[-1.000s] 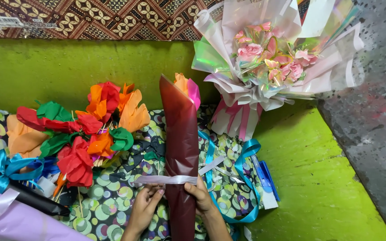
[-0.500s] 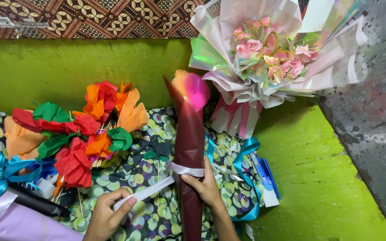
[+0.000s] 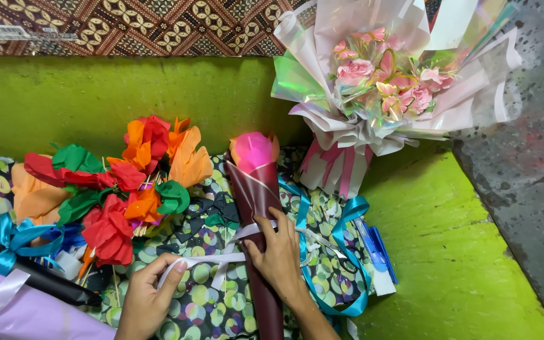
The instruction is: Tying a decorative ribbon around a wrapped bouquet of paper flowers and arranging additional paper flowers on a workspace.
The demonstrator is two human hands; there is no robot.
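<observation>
A wrapped single flower (image 3: 256,208) is lying on a patterned cloth (image 3: 209,233), pointing away from the person. The right hand (image 3: 279,255) is resting on the wrapper, and the left hand (image 3: 148,299) is sitting to its left, with a ribbon (image 3: 206,259) running between them. A heap of paper flowers (image 3: 114,189) is lying further left. A large bouquet (image 3: 385,88) is standing behind and to the right, against the wall (image 3: 96,94). A loose ribbon (image 3: 347,226) is lying right of the wrapper, beside a box (image 3: 376,249).
</observation>
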